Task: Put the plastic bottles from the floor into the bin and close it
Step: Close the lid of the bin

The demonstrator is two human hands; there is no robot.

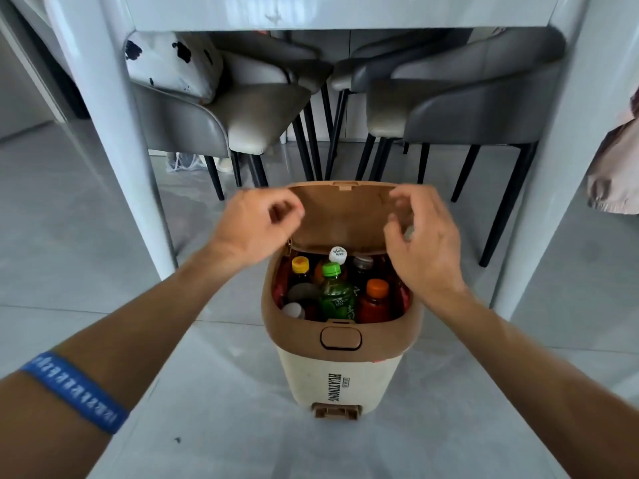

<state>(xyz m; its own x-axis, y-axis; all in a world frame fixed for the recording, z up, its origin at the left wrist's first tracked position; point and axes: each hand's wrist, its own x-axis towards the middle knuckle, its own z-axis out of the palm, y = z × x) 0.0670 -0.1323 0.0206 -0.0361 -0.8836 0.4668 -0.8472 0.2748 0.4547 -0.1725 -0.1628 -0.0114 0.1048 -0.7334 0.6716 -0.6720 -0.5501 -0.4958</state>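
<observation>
A cream bin [340, 378] with a brown rim stands on the floor in front of me. Its brown lid [340, 216] is raised upright at the back. Several plastic bottles stand inside, among them a green bottle [336, 295], one with an orange cap [377, 288], one with a yellow cap [300, 265] and one with a white cap [337, 254]. My left hand [257, 224] hovers at the lid's left edge, fingers curled, holding nothing. At the lid's right edge my right hand [422, 236] has its fingers spread apart, with nothing in them.
A white table leg [114, 140] stands left of the bin and another [560, 150] to the right. Grey chairs [460, 98] with black legs sit under the table behind the bin. The grey tiled floor [224, 426] surrounds the bin.
</observation>
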